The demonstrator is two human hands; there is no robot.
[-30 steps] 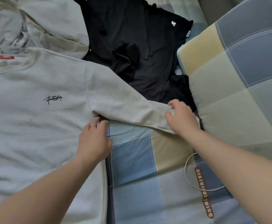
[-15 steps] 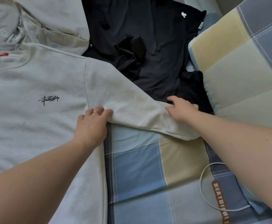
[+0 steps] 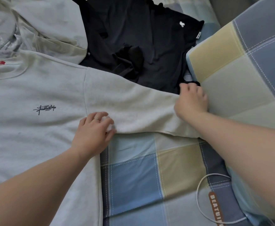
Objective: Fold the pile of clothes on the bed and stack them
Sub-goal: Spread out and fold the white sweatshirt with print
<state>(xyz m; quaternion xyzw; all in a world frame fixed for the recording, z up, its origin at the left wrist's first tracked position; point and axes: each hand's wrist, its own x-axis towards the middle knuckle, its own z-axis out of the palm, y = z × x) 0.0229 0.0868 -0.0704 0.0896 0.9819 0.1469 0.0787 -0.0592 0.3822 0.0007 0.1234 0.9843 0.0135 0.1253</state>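
A light grey sweatshirt (image 3: 40, 98) with a small dark chest logo lies flat, front up, on the left of the bed. Its sleeve (image 3: 133, 108) stretches out to the right. My left hand (image 3: 93, 129) sits at the armpit, where sleeve meets body, its fingers curled into the fabric. My right hand (image 3: 191, 101) is at the far end of the sleeve, right beside the pillow, with its fingers curled over the sleeve's upper edge. The cuff is hidden under my right hand and forearm.
Crumpled black clothes (image 3: 133, 43) lie behind the sleeve. Another pale garment (image 3: 52, 30) is bunched at the back left. A checked pillow (image 3: 241, 70) rises at the right. The checked sheet (image 3: 141, 176) shows in front, with a white cable (image 3: 198, 201) on it.
My right hand has slid along the sleeve to the right and farther away, up to the pillow. My left hand has stayed at the armpit and curled tighter.
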